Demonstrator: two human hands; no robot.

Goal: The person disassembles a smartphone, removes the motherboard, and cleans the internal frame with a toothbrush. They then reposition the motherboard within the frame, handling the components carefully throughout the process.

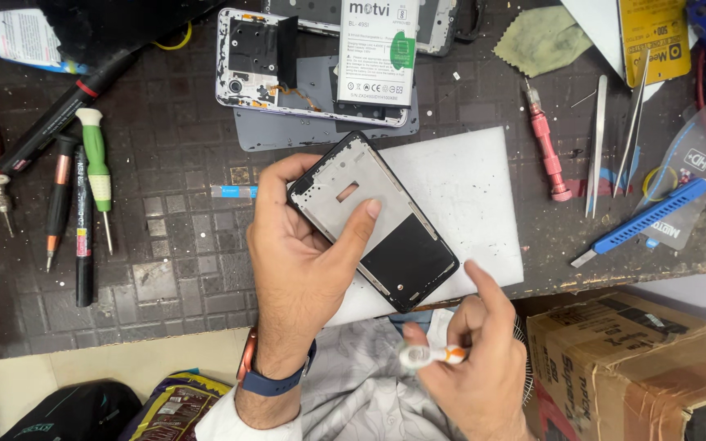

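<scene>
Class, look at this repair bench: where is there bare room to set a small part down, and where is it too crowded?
Bare mat lies between the green screwdriver and the left hand. The white sheet is free right of the phone frame. Crowded: the tweezers and blue tool, and the opened phone.

A single head-worn camera looks steeply down from close above the dark desk (pixel 173 245), facing away from the person, with the desk's near edge, the lap and a cardboard box (pixel 631 367) along the frame's bottom.
</scene>
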